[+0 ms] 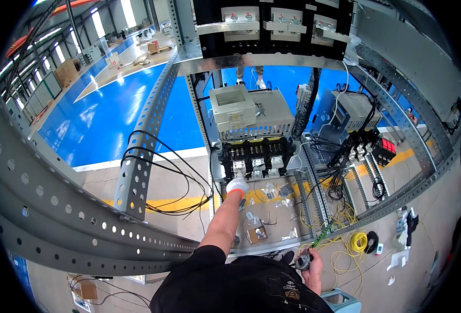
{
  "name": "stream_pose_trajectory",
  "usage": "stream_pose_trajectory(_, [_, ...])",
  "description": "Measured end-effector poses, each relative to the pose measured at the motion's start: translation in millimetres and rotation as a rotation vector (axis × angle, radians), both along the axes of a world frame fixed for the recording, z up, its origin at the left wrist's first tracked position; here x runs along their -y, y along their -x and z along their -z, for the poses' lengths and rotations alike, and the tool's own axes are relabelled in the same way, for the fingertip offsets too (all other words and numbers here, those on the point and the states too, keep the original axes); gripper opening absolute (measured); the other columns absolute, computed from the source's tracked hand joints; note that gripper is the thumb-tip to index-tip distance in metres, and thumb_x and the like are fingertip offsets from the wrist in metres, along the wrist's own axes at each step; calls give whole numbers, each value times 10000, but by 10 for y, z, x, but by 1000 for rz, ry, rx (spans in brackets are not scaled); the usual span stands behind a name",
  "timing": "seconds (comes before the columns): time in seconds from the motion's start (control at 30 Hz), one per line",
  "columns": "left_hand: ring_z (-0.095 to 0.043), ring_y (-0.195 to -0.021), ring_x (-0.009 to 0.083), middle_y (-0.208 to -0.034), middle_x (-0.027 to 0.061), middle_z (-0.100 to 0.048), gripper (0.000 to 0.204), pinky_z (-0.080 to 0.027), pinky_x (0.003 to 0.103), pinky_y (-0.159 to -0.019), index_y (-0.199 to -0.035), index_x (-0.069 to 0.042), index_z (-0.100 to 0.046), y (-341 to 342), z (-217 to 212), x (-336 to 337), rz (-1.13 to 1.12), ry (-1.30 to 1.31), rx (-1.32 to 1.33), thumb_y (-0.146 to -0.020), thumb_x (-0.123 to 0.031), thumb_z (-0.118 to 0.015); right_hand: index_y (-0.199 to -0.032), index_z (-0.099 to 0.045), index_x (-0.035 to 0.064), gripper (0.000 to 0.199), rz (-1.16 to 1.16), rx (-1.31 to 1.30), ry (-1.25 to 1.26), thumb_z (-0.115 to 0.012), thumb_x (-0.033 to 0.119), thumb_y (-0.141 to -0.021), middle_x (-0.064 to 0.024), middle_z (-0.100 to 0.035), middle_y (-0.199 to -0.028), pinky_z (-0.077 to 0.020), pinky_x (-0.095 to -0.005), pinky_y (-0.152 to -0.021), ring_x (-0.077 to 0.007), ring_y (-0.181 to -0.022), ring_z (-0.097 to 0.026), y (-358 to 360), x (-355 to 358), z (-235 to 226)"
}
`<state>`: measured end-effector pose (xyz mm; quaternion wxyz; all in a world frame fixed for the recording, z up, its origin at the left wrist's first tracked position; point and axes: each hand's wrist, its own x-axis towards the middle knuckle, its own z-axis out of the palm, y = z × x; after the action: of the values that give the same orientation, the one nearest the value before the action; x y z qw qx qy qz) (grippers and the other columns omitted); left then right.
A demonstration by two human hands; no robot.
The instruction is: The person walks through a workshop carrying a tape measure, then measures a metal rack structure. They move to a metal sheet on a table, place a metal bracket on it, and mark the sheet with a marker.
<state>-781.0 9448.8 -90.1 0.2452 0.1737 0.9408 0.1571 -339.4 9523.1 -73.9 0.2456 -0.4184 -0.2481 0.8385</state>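
My left hand [237, 184], in a white glove with an orange cuff, reaches out to the lower terminals of a black switch unit [255, 155] mounted in the metal frame. The glove touches the unit's bottom edge, and its fingers are too small to read. A beige box [233, 107] and a grey vented housing [272, 117] sit above the unit. My right hand [312, 267] is low by my body, closed on a dark-handled tool [303, 260] whose green shaft [323, 235] points up and right.
Perforated steel rails [136, 156] frame the cabinet on both sides. Loose black cables [181, 190] loop at the left. Small bags of parts [269, 190] and a cardboard box [256, 233] lie below. Yellow wire coils [358, 241] lie at the right. Another black device block [363, 148] carries wiring.
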Motion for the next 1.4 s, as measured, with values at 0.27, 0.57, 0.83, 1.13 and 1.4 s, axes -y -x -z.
stream_pose_trajectory(0.27, [-632,-1182,296,-1306,181,-629,892,-495,394,-994,-1589,-113,-75,10,29,146,-43,38,26,-872,-278,-578,-951,-579,22,150,-48,-9,-36,-512,157,-953,-150,-642,-822,-562,-433,-593,-284,-677,-646,67,-29,-138])
stream_pose_trajectory(0.57, [-596,-1212,358,-1325,227,-597,942,-467,422,-1031,-1590,-132,-58,90,160,193,-49,-15,50,-863,-342,-618,-949,-577,19,137,-54,-39,-42,-511,139,-954,-148,-633,-815,-557,-426,-609,-284,-689,-640,138,43,-155])
stream_pose_trajectory(0.83, [-623,-1193,324,-1313,218,-613,887,-479,431,-1014,-1591,-118,-25,98,149,242,5,48,8,-869,-221,-531,-969,-577,33,161,-71,-34,-47,-515,179,-940,-152,-634,-852,-564,-448,-627,-293,-714,-644,191,83,-77])
stream_pose_trajectory(1.13, [-634,-1179,316,-1307,220,-616,895,-485,424,-1005,-1587,-100,-5,72,102,214,40,74,19,-870,-201,-531,-964,-568,22,154,-45,-59,-36,-513,165,-944,-156,-626,-843,-550,-437,-629,-297,-713,-631,173,89,-99])
stream_pose_trajectory(1.4, [-648,-1156,307,-1270,191,-649,874,-503,411,-974,-1592,-119,-65,61,134,210,11,64,1,-861,-174,-540,-940,-560,3,134,-17,-65,1,-506,124,-954,-162,-623,-822,-553,-417,-601,-291,-674,-631,177,107,-191])
